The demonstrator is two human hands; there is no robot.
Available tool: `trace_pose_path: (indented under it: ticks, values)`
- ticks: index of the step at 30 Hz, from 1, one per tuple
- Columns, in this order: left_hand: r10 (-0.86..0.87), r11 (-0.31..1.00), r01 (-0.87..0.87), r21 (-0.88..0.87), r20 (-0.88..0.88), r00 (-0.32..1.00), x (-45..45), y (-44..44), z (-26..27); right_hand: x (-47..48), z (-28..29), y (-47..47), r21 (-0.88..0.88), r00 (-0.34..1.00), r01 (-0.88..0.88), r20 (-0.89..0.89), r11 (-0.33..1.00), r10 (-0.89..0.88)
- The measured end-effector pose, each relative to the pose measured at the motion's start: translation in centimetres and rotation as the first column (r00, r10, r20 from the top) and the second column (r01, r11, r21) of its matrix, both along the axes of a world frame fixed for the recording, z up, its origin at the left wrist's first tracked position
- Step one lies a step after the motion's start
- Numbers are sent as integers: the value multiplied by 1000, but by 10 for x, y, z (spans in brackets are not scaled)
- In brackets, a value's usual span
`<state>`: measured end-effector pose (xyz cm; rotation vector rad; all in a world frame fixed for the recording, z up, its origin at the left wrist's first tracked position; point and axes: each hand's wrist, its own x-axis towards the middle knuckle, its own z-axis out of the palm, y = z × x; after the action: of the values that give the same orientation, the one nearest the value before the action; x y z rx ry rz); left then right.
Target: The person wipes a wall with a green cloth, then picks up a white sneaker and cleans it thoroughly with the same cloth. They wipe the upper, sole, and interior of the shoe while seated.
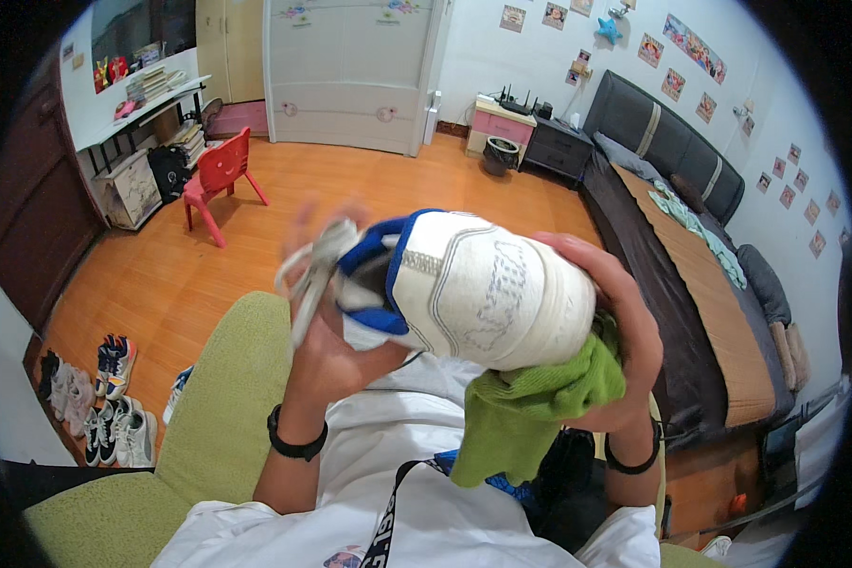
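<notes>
A white canvas shoe (490, 291) with a blue lining lies on its side in the air before my chest, its toe towards the right. My right hand (628, 326) wraps round the toe end and presses a bunched green cloth (532, 412) against it; the cloth hangs down below the shoe. At the ankle opening, my left hand (334, 334) is behind and under the loose white laces (316, 273), thumb against the shoe's edge, fingers blurred. Whether those fingers grip the laces or the tongue is hard to tell. Both wrists wear black bands.
I sit on a green upholstered seat (220, 397). Several pairs of shoes (121, 433) stand on the wooden floor at the left. A red plastic chair (227, 167) is farther off by a desk (145, 113). On the right is a bed (710, 312), with a waste bin (500, 156) beyond it.
</notes>
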<state>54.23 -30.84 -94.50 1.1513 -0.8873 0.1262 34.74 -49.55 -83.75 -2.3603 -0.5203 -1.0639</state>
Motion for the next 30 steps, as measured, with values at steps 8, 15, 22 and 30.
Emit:
trace_pose_path:
  ticks: [8,15,22,30]
  values:
    - [229,973,-199,-117,398,888,-20,7,27,4,-1,8,-363,933,275,322,890,-157]
    - [-373,923,382,39,-146,916,-41,15,44,8,-19,1,-440,962,233,234,867,-140]
    - [-315,938,281,-201,-164,935,-45,8,32,-12,-8,-9,-474,966,245,41,845,-257]
    - [-78,976,108,-190,160,984,-41,3,15,-9,37,-18,485,759,327,376,811,-531]
